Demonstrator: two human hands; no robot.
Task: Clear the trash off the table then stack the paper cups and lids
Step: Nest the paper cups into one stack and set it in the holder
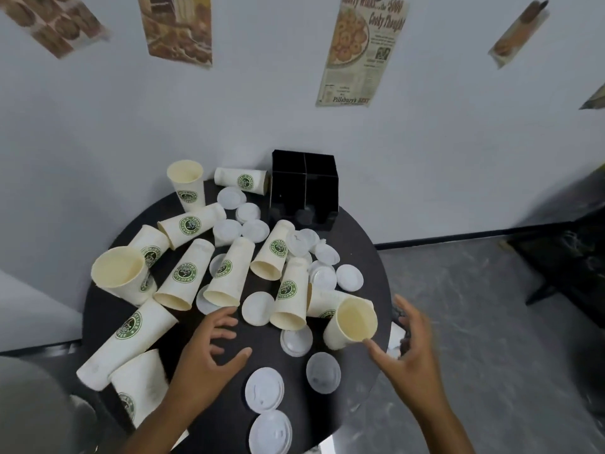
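Several white paper cups with green logos lie scattered on a round black table (pixel 357 224); most lie on their sides, such as one near the middle (pixel 227 273). One cup (pixel 352 322) stands near the right edge. Several white plastic lids lie flat among them, for example one at the front (pixel 264 389). My left hand (pixel 209 355) hovers over the table front with fingers spread, holding nothing. My right hand (pixel 409 352) is open beside the table's right edge, its thumb close to the standing cup's rim; its fingers are blurred.
A black divided holder box (pixel 304 188) stands at the table's back against the white wall. Grey floor lies to the right, with dark furniture (pixel 569 250) at the far right. Posters hang on the wall.
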